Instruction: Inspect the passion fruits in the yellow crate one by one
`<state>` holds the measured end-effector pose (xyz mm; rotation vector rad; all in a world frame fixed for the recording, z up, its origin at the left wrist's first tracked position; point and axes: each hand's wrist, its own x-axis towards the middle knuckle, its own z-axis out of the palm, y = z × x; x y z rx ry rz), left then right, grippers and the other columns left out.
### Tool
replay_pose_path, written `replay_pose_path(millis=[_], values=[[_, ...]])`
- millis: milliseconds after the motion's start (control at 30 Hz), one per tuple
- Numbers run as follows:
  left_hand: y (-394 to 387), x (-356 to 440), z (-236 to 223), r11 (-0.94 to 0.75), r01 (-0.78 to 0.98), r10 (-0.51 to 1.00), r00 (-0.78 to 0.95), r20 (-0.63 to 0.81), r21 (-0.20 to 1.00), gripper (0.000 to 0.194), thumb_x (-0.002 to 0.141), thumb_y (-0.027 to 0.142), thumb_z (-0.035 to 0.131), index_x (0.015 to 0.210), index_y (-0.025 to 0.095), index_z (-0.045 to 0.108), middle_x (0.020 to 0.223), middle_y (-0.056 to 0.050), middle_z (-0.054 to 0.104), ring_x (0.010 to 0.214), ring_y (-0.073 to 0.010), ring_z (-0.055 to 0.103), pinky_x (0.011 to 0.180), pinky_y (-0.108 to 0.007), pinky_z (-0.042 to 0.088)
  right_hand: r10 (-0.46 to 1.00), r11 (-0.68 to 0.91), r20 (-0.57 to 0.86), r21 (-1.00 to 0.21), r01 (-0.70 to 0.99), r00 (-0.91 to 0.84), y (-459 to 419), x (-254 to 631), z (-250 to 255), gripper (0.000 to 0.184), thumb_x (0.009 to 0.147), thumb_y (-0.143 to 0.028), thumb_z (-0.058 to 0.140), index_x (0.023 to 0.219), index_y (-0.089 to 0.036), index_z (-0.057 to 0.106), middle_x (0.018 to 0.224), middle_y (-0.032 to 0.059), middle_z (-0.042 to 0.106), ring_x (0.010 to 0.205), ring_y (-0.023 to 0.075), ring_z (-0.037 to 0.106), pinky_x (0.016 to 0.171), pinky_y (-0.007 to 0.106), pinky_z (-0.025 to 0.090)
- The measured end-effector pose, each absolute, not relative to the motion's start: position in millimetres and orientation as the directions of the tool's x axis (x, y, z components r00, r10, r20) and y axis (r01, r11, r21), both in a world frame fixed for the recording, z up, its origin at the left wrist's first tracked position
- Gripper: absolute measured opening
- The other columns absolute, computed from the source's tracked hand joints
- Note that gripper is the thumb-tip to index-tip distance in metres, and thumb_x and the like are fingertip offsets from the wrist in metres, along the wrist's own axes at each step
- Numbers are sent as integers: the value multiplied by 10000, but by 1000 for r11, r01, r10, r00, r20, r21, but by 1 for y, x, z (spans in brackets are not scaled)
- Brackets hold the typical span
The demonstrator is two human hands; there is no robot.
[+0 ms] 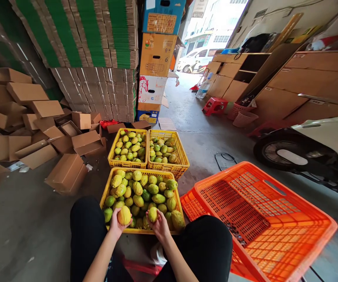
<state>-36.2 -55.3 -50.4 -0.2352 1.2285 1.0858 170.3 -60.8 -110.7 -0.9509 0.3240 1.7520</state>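
My left hand (pixel 115 227) is closed around a yellow papaya (pixel 124 216), held above the near edge of the front yellow crate (pixel 102 199). A smaller yellow-green papaya (pixel 153 214) sits in my right hand (pixel 161 228), with the fingers curled about it. Below and beyond both hands, the front crate is filled with papayas (pixel 138 201) ranging from green to yellow. It stands on the floor between my knees. Two more yellow crates touch its far side: the back left crate (pixel 109 157) and the back right crate (pixel 183 158), both with similar fruit inside.
A large orange crate (pixel 292 244) lies tilted by my right knee. Loose cardboard boxes (pixel 66 172) litter the floor at left, before stacked flattened cartons (pixel 107 92). A column of boxes (pixel 157 55), a red stool (pixel 214 105) and a motorbike (pixel 292 152) stand farther off.
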Motion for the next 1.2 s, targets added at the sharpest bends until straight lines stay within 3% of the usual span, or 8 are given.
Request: replay_pose_path(millis=[133,300,500,733,867,1000,1100,1200], values=[[-55,-36,-51,513,-761,531,-81,-844,396,280,959,251,497,1185,131,611,754,-69,704,674,-241,752,649,-377,644,636,-328,-772,-247,-912,-20,-61,169,-106,192,772,-219,792,861,-216,622,704,-18,718,619,162,703,631,308,648],[-55,-33,-51,523,-755,561,-45,-827,396,287,952,242,617,1212,123,602,845,-90,741,691,-229,764,620,-332,648,637,-314,-771,-267,-911,6,-61,172,-106,181,753,-142,756,826,-209,605,808,34,755,775,187,760,685,289,664],[-56,-30,-47,599,-693,534,-25,-845,400,231,943,309,687,1051,112,631,651,-43,662,486,-168,646,404,-219,505,766,-401,-639,-381,-833,-76,-65,172,-110,289,693,-224,832,920,-184,657,702,0,694,528,105,606,392,135,386],[-59,-28,-46,592,-710,537,-5,-843,381,187,924,234,682,1068,132,619,711,-44,692,588,-194,715,550,-302,630,763,-393,-640,-356,-848,-85,-63,175,-105,277,730,-330,803,874,-180,619,676,13,674,465,90,535,361,133,294],[-58,-30,-47,581,-723,558,19,-830,374,194,936,233,636,1080,103,627,776,-95,734,640,-218,745,516,-276,610,708,-371,-704,-311,-875,-50,-62,175,-108,234,778,-351,751,856,-179,614,679,39,692,495,124,597,391,159,386],[-57,-35,-46,570,-736,556,17,-831,366,270,947,307,578,1115,107,648,736,-92,736,524,-179,678,457,-252,560,695,-353,-717,-278,-893,-51,-62,175,-112,180,748,-295,681,885,-187,639,803,79,756,766,275,762,559,330,593],[-56,-38,-47,531,-770,568,15,-823,353,375,959,379,492,1178,121,653,757,-112,743,558,-210,692,473,-285,566,714,-379,-694,-265,-886,-98,-61,175,-113,184,706,-243,666,879,-184,637,875,102,775,912,339,777,657,428,637],[-54,-39,-48,473,-807,568,-27,-823,353,416,945,325,422,1251,146,641,796,-116,742,704,-265,748,543,-342,603,714,-408,-690,-269,-872,-121,-60,172,-112,182,715,-215,700,880,-187,630,861,81,773,858,307,779,650,409,643]])
